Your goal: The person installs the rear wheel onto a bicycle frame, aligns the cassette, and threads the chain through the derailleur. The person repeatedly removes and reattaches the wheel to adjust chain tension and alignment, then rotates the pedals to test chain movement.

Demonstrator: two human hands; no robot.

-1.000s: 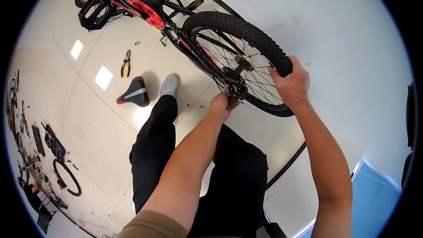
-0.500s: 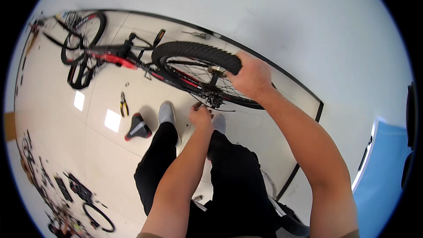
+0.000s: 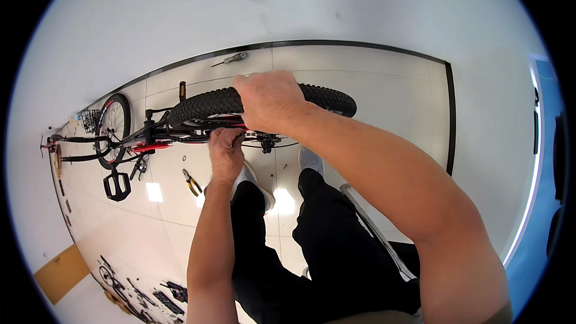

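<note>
A black and red bicycle (image 3: 157,146) stretches across the floor in front of me, its knobby rear tire (image 3: 207,103) nearest and seen almost along its tread. On top of that tire my right hand (image 3: 270,101) is closed, fingers wrapped over the far side. Just below it, my left hand (image 3: 227,151) reaches up to the near side of the wheel and frame. Its fingers are pinched together there, and what they hold is hidden. The rear derailleur (image 3: 267,144) hangs to the right of the left hand. The front wheel (image 3: 113,131) stands at the far left.
Yellow and black pliers (image 3: 192,183) lie on the tiled floor left of my shoes. A screwdriver (image 3: 235,59) lies beyond the tire, near the wall's black skirting. A pedal (image 3: 117,185) sticks out toward me. Assorted bicycle parts (image 3: 129,291) lie at lower left.
The view has swung, and the rear tire now appears nearly edge-on. My right hand stays on the tire. My left hand has come up from beneath the derailleur to the frame beside the wheel.
</note>
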